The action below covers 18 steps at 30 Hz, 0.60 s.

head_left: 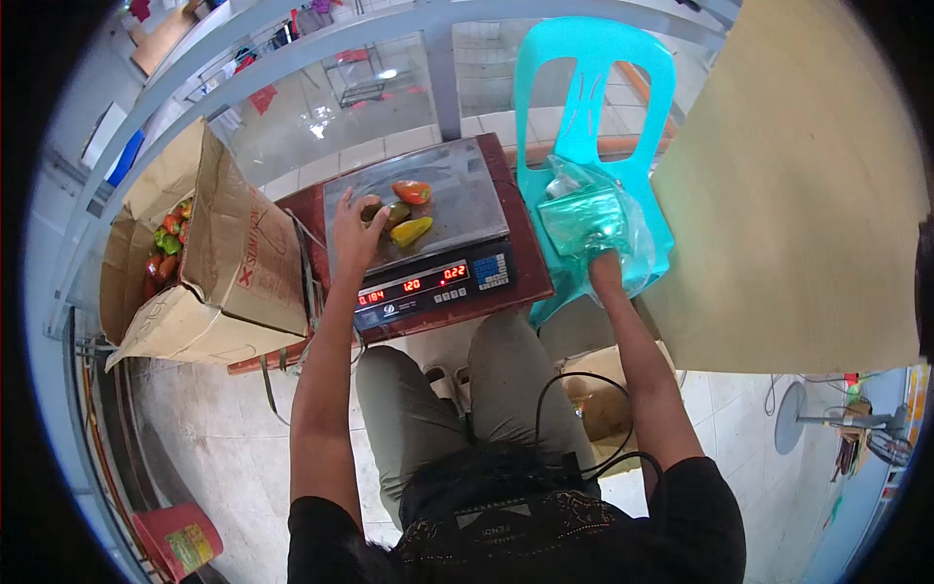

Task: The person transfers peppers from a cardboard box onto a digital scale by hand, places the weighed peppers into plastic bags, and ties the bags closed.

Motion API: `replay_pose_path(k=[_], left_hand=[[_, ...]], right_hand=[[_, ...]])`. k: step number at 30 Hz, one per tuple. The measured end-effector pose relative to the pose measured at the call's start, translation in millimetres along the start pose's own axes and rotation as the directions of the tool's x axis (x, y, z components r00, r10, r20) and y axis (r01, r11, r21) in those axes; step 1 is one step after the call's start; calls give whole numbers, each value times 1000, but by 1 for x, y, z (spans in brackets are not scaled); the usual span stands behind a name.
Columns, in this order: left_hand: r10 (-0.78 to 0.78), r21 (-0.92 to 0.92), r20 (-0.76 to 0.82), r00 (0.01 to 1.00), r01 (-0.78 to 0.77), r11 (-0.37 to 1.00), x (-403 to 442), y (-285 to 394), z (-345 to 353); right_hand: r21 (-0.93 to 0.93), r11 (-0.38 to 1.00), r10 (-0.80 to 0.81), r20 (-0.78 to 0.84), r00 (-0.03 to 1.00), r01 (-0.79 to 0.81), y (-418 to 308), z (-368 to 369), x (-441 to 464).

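Observation:
My left hand (358, 232) is over the metal pan of a digital scale (457, 190), thumb and fingers apart beside a dark brownish-green pepper (397, 214). An orange-red pepper (412, 192) and a yellow pepper (412, 232) lie close by on the pan. The scale's red display (413, 285) is lit and appears to read 0.184, 1.20 and 0.22. On a turquoise plastic chair (659, 209), my right hand (603, 261) reaches into green and clear plastic bags (584, 219). The plastic covers its fingers, so their grip is hidden.
Left of the scale stands an open cardboard box (243, 253) holding several red and green peppers (170, 234). A dark red table (530, 263) carries the scale. Metal railings (443, 83) run behind. A plywood panel (793, 214) borders the right; a red bin (175, 540) is low left.

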State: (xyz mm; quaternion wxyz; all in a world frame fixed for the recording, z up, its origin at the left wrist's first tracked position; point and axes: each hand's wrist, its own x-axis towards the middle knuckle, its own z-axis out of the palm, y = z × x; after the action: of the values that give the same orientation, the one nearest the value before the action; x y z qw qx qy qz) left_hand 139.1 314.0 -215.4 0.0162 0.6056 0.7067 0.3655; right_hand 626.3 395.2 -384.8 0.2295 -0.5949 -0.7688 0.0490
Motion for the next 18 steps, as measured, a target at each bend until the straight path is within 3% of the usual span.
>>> replay_pose_path(k=[3,4,7,10,13,16,18], left_hand=[[-1,-53,-18,1000,0,999,-1,3,-10],[-1,-70,-31,1000,-1,998,-1,5,-16],[-54,-237,-121,991,24,971,-19,17,-44],[-148,-298,-191,970,86,951,-59,29,-71],[-177,-261,-123,977,141,955,-105,14,-84],[-221,-227,-90,971,196,954,-142,14,-89],[-330,-294,-84,940,293,910,-164,15,-84]], right_hand=[[19,993,-113,-154,982,118,3,4,12],[41,999,-5,-37,999,7,3,5,16],[139,989,70,-165,984,-47,14,27,18],[157,973,175,-12,984,-171,17,35,18],[211,951,235,-15,972,-226,26,53,19],[-59,997,42,26,999,-40,32,46,24],[-82,989,134,124,983,-124,29,35,23]])
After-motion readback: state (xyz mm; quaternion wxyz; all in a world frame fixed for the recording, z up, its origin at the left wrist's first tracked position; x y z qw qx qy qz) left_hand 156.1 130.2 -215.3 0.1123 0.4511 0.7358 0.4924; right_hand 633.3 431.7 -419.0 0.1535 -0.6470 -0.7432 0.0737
